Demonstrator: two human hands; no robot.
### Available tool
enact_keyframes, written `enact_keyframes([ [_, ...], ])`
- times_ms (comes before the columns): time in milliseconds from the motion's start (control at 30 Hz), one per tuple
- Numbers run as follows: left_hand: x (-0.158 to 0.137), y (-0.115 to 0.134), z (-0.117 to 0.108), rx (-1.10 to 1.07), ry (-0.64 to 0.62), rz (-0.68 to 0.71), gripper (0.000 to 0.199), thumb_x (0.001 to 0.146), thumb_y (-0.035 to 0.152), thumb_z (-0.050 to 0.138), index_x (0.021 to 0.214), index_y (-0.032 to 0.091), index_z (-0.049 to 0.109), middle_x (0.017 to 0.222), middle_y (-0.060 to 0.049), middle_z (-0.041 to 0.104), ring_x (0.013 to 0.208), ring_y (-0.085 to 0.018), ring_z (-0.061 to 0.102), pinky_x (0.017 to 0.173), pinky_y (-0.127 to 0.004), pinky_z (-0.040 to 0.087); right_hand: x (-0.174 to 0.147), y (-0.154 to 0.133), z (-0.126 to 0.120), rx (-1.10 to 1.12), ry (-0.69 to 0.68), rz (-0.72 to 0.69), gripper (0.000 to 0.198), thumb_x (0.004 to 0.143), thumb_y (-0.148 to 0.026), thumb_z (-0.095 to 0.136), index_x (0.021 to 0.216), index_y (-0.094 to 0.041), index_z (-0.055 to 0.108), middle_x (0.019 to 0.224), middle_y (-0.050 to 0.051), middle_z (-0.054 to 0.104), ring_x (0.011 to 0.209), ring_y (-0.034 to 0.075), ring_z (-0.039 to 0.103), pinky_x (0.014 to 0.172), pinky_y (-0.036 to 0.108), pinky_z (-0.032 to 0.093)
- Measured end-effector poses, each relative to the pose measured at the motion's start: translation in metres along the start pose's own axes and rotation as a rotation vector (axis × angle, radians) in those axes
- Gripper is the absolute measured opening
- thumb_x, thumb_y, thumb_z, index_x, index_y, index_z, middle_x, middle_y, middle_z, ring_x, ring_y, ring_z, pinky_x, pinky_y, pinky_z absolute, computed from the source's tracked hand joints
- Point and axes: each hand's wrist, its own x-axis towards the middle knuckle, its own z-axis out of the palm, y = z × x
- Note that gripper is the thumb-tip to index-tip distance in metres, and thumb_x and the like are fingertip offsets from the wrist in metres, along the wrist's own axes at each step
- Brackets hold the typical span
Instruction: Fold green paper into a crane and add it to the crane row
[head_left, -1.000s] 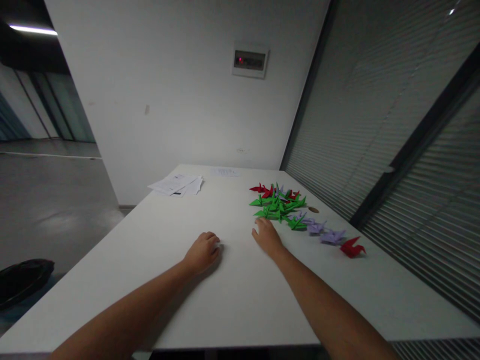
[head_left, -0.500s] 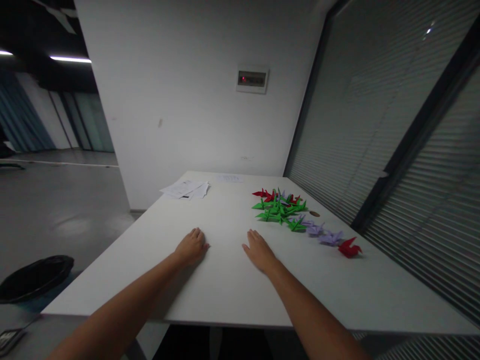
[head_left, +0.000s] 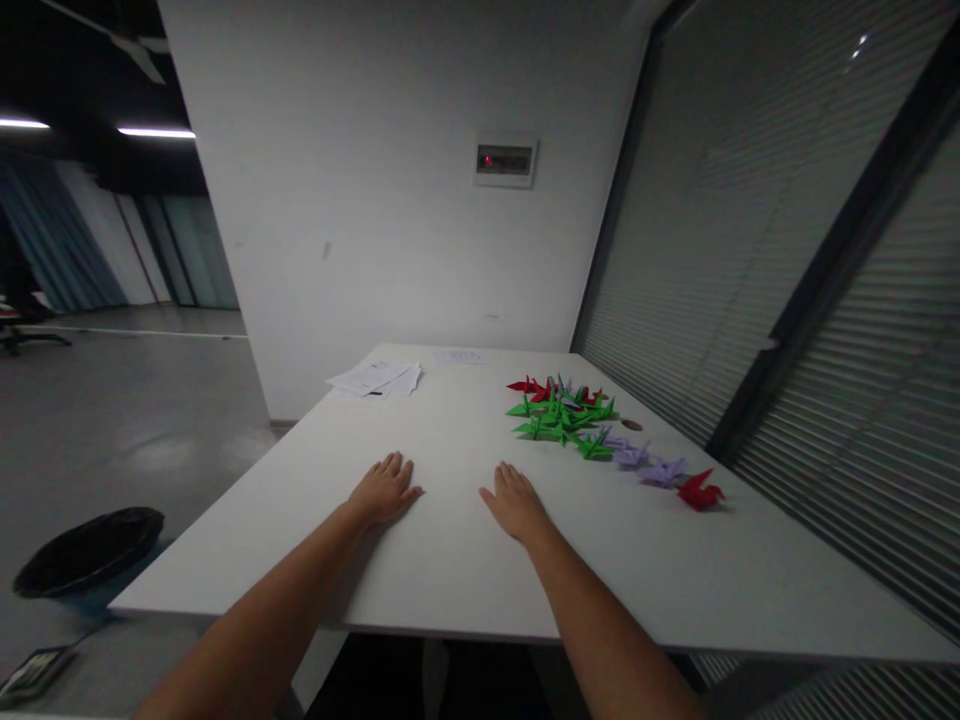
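Note:
My left hand (head_left: 384, 490) lies palm down on the white table (head_left: 450, 560), fingers stretched out and thumb apart, holding nothing. To its right, my right hand (head_left: 514, 500) also rests flat on the tabletop with its thumb spread. Folded paper cranes sit beyond and to the right of that hand: a cluster of green cranes (head_left: 559, 420), several light purple cranes (head_left: 661, 472) in a line, and a red crane (head_left: 700, 491) nearest me. More red cranes (head_left: 534, 388) are at the back of the cluster. Neither hand touches a crane.
Loose printed papers (head_left: 377, 378) lie at the table's far left, and another sheet (head_left: 460, 356) is by the wall. A small brown oval (head_left: 631, 425) is on the right side. A lined trash bin (head_left: 90, 555) stands on the floor at left. Window blinds (head_left: 840, 500) border the right.
Both thumbs and fingers are spread slightly wider than before. The view has shifted a little. The cranes and papers stay in place.

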Motion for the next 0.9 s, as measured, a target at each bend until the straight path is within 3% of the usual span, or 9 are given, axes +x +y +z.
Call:
enact_keyframes([
  [700, 0.0025, -0.0019, 0.0058, -0.019, 0.041, 0.01, 0.071, 0.103, 0.059, 0.035, 0.152, 0.007, 0.043, 0.162, -0.029, 0.035, 0.153, -0.041, 0.03, 0.121, -0.054, 0.029, 0.0004, -0.0004, -0.0039, 0.003, 0.011, -0.003, 0.073, 0.103, -0.051, 0.038, 0.154, 0.001, 0.043, 0.162, 0.025, 0.036, 0.154, 0.032, 0.032, 0.126, 0.042, 0.023],
  [900, -0.0019, 0.0019, -0.0017, -0.096, 0.063, 0.011, 0.06, 0.101, 0.051, 0.043, 0.147, 0.011, 0.049, 0.158, -0.026, 0.042, 0.151, -0.039, 0.034, 0.12, -0.058, 0.031, -0.0002, -0.0001, -0.0051, -0.005, 0.03, -0.007, 0.068, 0.103, -0.05, 0.042, 0.152, -0.004, 0.049, 0.161, 0.023, 0.041, 0.152, 0.031, 0.036, 0.125, 0.042, 0.026],
])
